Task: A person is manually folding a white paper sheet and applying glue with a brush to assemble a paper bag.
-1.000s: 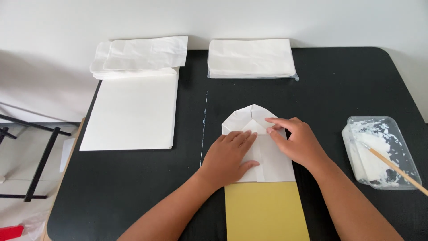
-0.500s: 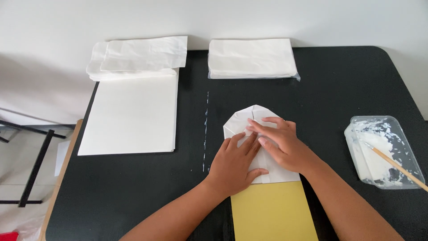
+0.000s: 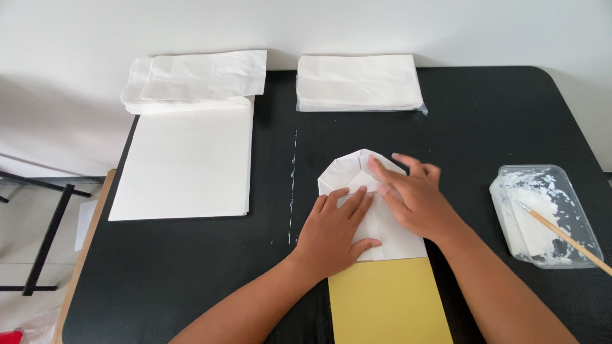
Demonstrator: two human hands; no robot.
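On the black table (image 3: 484, 121), a big stack of white sheets (image 3: 185, 159) lay beside a folded white paper (image 3: 347, 172) at the centre, over a yellow card (image 3: 382, 299). Its top corners were already folded in; flattening looked unfinished. The left hand (image 3: 335, 229) pressed flat, fingers spread; the right hand (image 3: 414, 197) smoothed the fold, open-palmed, gripping nothing.

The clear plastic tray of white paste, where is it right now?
In the head view the clear plastic tray of white paste sits at the black table's right edge, apart from the right hand, with a wooden stick resting in it.
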